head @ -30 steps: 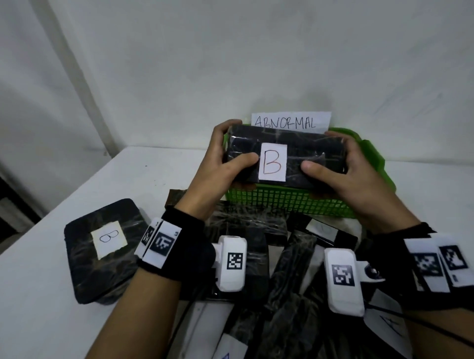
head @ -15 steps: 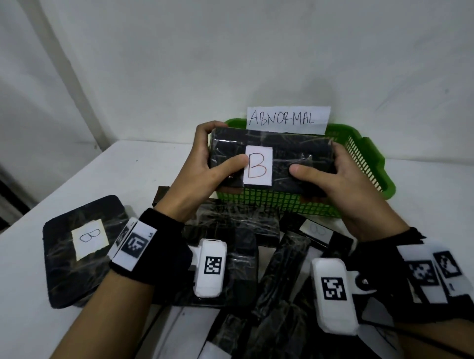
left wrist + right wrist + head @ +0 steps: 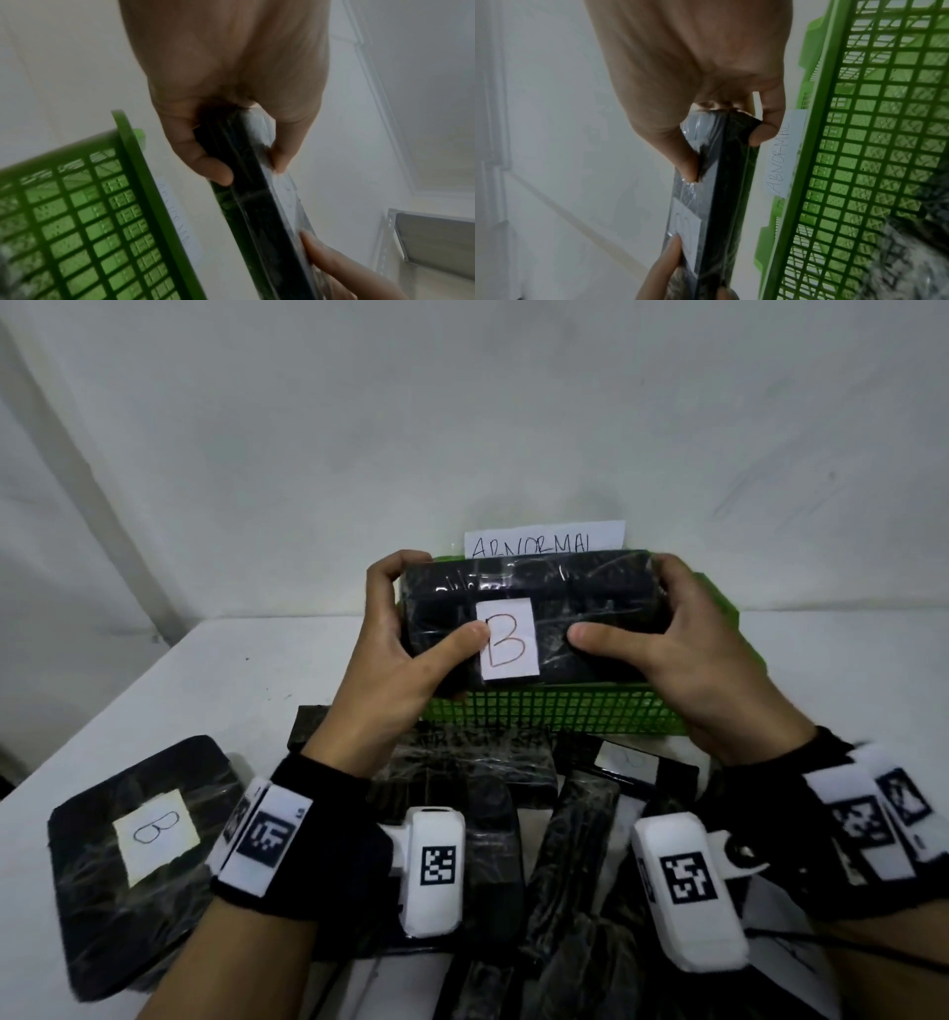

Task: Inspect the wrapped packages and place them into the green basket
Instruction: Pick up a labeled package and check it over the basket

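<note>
A black film-wrapped package (image 3: 575,608) with a white label marked "B" is held upright in front of the green basket (image 3: 554,713). My left hand (image 3: 390,654) grips its left end, thumb on the front face beside the label, fingers curled over the top. My right hand (image 3: 683,649) grips its right end the same way. The left wrist view shows the package (image 3: 257,203) edge-on, pinched between thumb and fingers, next to the basket (image 3: 154,192). In the right wrist view the package (image 3: 721,192) stands beside the basket's rim (image 3: 805,172).
A paper sign reading "ABNORMAL" (image 3: 544,544) stands behind the basket against the wall. Several more wrapped black packages (image 3: 462,778) lie piled on the white table below my wrists. A flat one labelled "B" (image 3: 138,855) lies at the left.
Both hands have lifted the package slightly and tipped it more upright, so it now covers the lower part of the sign. The grip is unchanged.
</note>
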### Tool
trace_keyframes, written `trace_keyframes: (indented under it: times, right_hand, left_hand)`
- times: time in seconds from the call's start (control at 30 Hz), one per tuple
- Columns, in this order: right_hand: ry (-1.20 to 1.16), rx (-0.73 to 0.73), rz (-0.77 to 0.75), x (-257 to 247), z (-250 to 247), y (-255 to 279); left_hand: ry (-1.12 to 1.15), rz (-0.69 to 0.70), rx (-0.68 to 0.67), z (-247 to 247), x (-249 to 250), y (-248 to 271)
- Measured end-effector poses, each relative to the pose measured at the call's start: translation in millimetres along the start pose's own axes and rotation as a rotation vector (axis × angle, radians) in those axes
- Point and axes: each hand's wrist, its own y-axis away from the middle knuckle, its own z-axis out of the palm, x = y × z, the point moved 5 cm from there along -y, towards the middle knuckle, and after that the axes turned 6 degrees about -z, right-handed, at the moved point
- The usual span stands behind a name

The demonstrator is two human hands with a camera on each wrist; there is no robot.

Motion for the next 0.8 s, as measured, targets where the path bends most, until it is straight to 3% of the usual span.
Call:
trace_keyframes:
  times: [0.23, 0.43, 0.8]
  right_hand:
    - [0.035, -0.106, -0.126, -16, 8, 5]
    - [-0.335, -0.108, -0.074, -26, 18, 8]
    - [-0.207, -0.056, -0.117, -43, 38, -5]
  left_hand:
    - [0.01, -0.061, -0.044, -8, 4, 9]
    - [-0.029, 0.05, -0.096, -14, 21, 13]
    - [0.055, 0.087, 0.052, -27, 20, 5]
